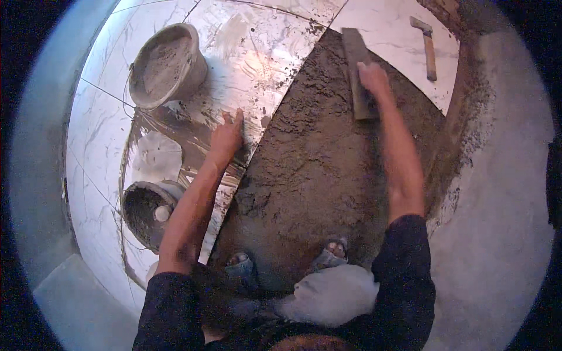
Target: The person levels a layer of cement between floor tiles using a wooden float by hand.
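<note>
Our right hand (373, 77) is closed around a long flat trowel (350, 50), gripping it by the side nearer to us. The trowel lies lengthwise over the far right part of the wet mortar (304, 140), its far end crossing the edge of the pale tile (383, 23) beyond, its near end over the mortar. The mortar is brown, rough and lumpy on its left side, and smoother toward the right and near us.

Our left hand (227, 136) is empty as far as we can see, with two fingers held apart and pointing to the far side. It is at the smeared edge of the marble-patterned floor (105, 64), just left of the mortar; we cannot tell how firmly it presses there.

Farther left of that hand, a big bucket (202, 65) holds a greyish-brown mix and leans a little to the left. Nearer to us, left of our left forearm, is a smaller bucket (171, 188) with dark stuff inside and a round pale thing (162, 213) at its right side. Between the two buckets we see a pale patch (157, 157) ringed by brown smears.

On the far right tile lies a hammer (430, 55), its head to the far side and its wooden handle toward us. Our two feet (336, 249) show at the near end of the mortar, and bare grey ground (506, 146) runs along the right.
</note>
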Demonstrator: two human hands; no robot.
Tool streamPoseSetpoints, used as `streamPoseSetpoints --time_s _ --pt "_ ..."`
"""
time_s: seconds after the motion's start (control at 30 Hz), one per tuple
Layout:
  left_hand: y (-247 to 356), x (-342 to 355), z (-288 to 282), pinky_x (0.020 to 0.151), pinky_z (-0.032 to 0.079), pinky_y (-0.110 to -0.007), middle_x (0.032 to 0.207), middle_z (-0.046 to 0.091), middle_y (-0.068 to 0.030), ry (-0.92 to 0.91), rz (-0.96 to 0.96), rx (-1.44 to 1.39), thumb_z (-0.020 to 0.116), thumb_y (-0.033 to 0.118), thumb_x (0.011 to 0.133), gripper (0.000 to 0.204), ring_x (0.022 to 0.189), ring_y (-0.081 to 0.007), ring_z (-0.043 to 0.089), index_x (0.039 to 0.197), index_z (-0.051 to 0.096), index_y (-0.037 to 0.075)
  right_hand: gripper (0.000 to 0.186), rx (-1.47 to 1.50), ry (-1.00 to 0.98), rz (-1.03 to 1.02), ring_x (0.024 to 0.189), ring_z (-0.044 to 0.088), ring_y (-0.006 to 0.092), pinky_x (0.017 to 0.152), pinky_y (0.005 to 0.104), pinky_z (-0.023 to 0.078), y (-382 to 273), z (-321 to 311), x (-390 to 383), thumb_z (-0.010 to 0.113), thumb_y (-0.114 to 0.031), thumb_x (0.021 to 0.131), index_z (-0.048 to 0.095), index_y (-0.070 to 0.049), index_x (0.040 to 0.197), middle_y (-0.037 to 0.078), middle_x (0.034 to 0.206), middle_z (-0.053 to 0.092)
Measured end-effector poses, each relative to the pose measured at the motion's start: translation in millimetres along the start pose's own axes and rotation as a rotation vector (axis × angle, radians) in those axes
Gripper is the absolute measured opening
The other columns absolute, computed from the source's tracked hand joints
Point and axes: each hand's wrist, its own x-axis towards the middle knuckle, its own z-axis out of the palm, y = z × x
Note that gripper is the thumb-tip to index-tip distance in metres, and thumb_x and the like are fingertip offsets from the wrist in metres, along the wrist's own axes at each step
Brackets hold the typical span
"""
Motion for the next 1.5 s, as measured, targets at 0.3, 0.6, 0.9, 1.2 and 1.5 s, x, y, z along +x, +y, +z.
streamPoseSetpoints --time_s 0.3,0.6,0.9,1.2,1.5 --pt "-4.1 -12.7 3.5 0.064 0.048 -0.044 0.12 0.034 -0.0332 0.023 -0.009 0.021 0.046 0.007 0.075 0.057 0.076 -0.0396 0.058 0.128 0.026 0.009 0.035 1.546 -0.151 0.818 0.039 0.041 0.0163 0.031 0.0295 0.034 -88.1 -1.3 -62.9 0.047 -0.037 0.081 0.041 -0.003 0.075 0.006 0.052 0.039" --pt "-8.5 -10.1 14.4 0.058 0.049 -0.043 0.116 0.038 -0.0316 0.108 0.035 0.031 0.044 0.006 0.075 0.056 0.068 -0.038 0.058 0.128 0.026 0.011 0.043 1.012 -0.401 0.531 0.054 0.058 0.0293 0.048 0.0404 0.046 -120.0 -12.7 -14.1 0.04 -0.036 0.081 0.053 0.006 0.081 0.023 0.07 0.057" --pt "-7.7 -7.0 12.9 0.057 0.049 -0.041 0.116 0.038 -0.0319 0.068 0.005 0.087 0.044 0.007 0.077 0.055 0.068 -0.0369 0.059 0.128 0.025 0.011 0.049 0.227 -0.262 0.207 0.098 0.05 0.04 0.084 0.0471 0.039 -64.6 -37.3 -47.5 0.043 -0.04 0.081 0.053 0.005 0.096 0.028 0.1 0.052" --pt "-10.5 -9.8 10.2 0.062 0.049 -0.044 0.121 0.033 -0.0327 0.028 -0.01 0.014 0.052 0.015 0.074 0.064 0.075 -0.0396 0.058 0.13 0.022 0.014 0.056 0.157 -0.446 0.003 0.1 0.048 0.0409 0.087 0.0435 0.038 -85.6 -55.3 -14.1 0.039 -0.043 0.081 0.054 0.008 0.099 0.03 0.103 0.05" --pt "-4.8 -7.9 8.3 0.062 0.049 -0.045 0.12 0.035 -0.0328 0.035 -0.009 0.021 0.051 0.012 0.075 0.061 0.073 -0.0398 0.058 0.13 0.023 0.013 0.06 0.281 -0.35 0.224 0.104 0.047 0.039 0.09 0.0417 0.035 -55.9 -15.0 -13.0 0.039 -0.045 0.08 0.051 0.009 0.102 0.03 0.107 0.048"
